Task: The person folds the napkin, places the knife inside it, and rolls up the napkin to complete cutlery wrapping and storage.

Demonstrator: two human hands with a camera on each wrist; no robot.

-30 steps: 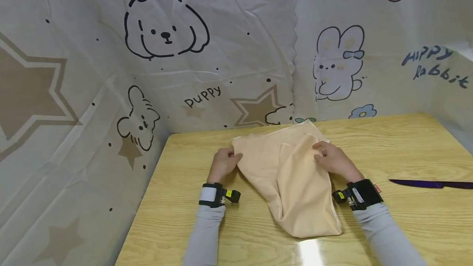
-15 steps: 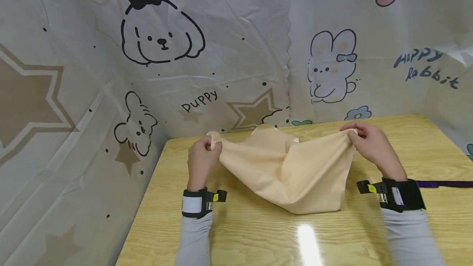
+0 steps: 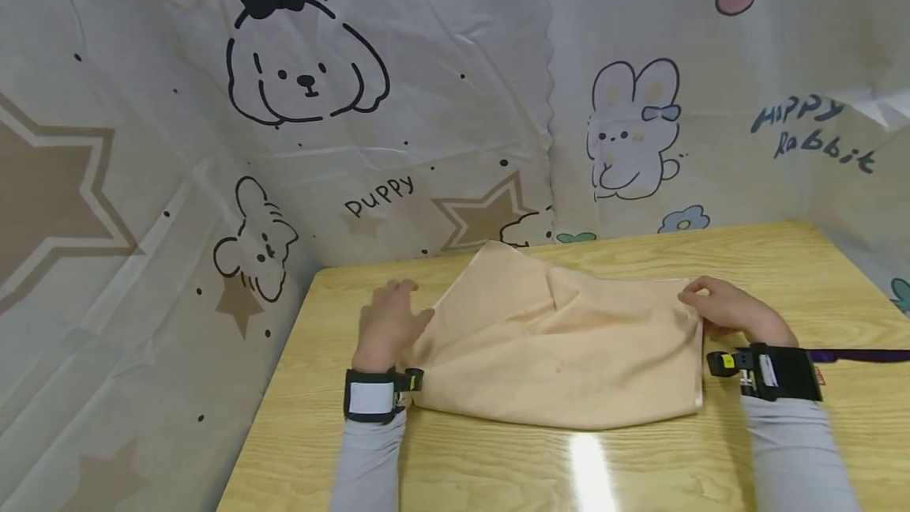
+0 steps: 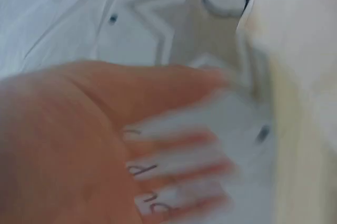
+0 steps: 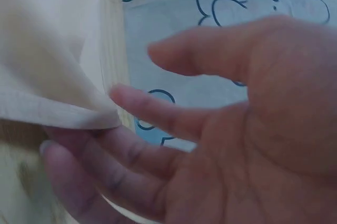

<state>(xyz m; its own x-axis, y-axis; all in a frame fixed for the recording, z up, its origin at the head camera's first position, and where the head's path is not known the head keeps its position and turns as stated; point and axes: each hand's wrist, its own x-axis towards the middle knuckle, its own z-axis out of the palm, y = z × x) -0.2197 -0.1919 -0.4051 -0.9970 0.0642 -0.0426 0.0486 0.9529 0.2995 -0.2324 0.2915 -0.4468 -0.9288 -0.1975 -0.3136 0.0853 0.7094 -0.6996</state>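
A peach cloth (image 3: pixel 569 346) with pale edging lies spread on the wooden table, creased near its middle, its far left corner pointing to the wall. Beside its left edge my left hand (image 3: pixel 387 326) is raised with fingers apart. The left wrist view has this hand blurred, with nothing in its grasp. At the cloth's far right corner is my right hand (image 3: pixel 732 310). In the right wrist view, its thumb stands away from the cloth, the index fingertip touches the corner, and other fingers (image 5: pixel 131 153) lie beneath the edge.
A purple knife (image 3: pixel 863 355) lies on the table (image 3: pixel 498 464) at the right, partly hidden behind the right wristband (image 3: pixel 780 372). A white sheet (image 3: pixel 426 125) printed with cartoon animals and stars hangs behind and along the left side.
The cloth, bunched and then lifted by both hands, is now spread wider on the table. The hands moved apart, then lowered. The left hand has let go, and the right thumb is off the corner.
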